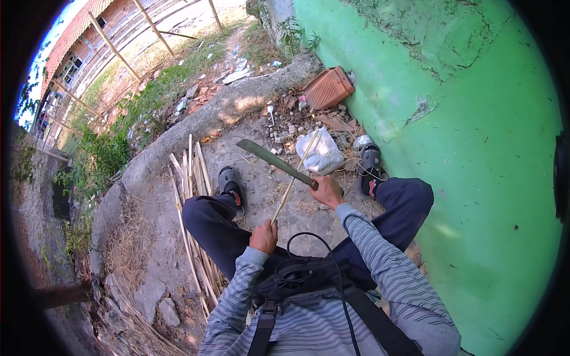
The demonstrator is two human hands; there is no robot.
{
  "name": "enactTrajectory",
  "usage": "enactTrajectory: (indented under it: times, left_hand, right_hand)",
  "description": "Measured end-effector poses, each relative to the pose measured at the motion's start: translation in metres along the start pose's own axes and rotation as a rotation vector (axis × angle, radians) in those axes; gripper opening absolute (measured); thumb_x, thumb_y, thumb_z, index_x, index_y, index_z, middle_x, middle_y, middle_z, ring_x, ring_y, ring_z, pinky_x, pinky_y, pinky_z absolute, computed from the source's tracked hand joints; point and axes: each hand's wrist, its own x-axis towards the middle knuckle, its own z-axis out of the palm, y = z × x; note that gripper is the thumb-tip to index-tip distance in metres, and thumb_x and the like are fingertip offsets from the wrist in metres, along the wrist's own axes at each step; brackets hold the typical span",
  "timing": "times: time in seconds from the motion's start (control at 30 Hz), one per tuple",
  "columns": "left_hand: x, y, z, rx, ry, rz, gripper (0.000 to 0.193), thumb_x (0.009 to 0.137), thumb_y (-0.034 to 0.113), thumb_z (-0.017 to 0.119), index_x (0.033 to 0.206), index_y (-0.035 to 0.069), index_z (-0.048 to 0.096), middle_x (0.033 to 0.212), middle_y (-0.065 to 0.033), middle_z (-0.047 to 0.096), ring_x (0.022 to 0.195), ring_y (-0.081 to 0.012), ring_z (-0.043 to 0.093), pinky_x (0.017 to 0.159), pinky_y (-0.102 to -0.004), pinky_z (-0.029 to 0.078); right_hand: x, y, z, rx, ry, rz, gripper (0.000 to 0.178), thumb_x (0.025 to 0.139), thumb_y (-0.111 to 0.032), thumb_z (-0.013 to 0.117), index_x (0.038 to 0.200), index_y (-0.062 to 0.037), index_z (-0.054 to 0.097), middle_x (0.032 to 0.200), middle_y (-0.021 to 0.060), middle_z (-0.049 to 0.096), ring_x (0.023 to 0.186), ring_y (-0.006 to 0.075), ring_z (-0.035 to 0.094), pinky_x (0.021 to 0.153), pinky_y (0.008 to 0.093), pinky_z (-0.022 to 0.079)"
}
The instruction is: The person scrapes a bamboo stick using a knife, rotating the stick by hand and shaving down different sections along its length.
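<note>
My right hand (328,193) is closed round the handle of a machete (276,161), whose long dark blade points up and to the left. My left hand (263,237) grips the lower end of a thin bamboo strip (285,196). The strip slants away from me up to the right, and the blade crosses it just left of my right hand. Whether the edge touches the strip I cannot tell. Beside my left leg lies a bundle of pale split bamboo strips (191,237) on the ground.
A white plastic bag (320,153) sits between my feet, farther off. Beyond it an orange-brown ribbed block (329,88) leans near the green wall (475,178) on my right. A low concrete kerb (178,135) curves round the front and left. A black cable (323,240) loops over my lap.
</note>
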Motion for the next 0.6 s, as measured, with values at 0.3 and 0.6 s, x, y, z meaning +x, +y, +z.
enactTrajectory:
  times: [0.3, 0.6]
  left_hand:
    - [-0.003, 0.008, -0.009, -0.036, -0.018, -0.023, 0.031, 0.102, 0.032, 0.052, 0.096, 0.003, 0.059, 0.08, -0.0317, 0.064, 0.079, -0.0549, 0.061, 0.074, -0.0632, 0.047]
    - [-0.01, -0.019, -0.004, -0.069, -0.038, 0.016, 0.029, 0.101, 0.035, 0.052, 0.103, 0.007, 0.059, 0.08, -0.0327, 0.064, 0.078, -0.0543, 0.062, 0.072, -0.0638, 0.049]
  right_hand:
    - [0.002, 0.008, 0.0, -0.008, 0.02, -0.012, 0.019, 0.077, -0.029, 0.072, 0.081, -0.0111, 0.071, 0.073, 0.0145, 0.069, 0.071, 0.0378, 0.069, 0.064, 0.0483, 0.055]
    - [-0.013, -0.018, 0.004, -0.005, -0.07, -0.03, 0.017, 0.078, -0.029, 0.071, 0.086, -0.014, 0.072, 0.072, 0.0157, 0.068, 0.072, 0.0395, 0.069, 0.064, 0.0486, 0.055]
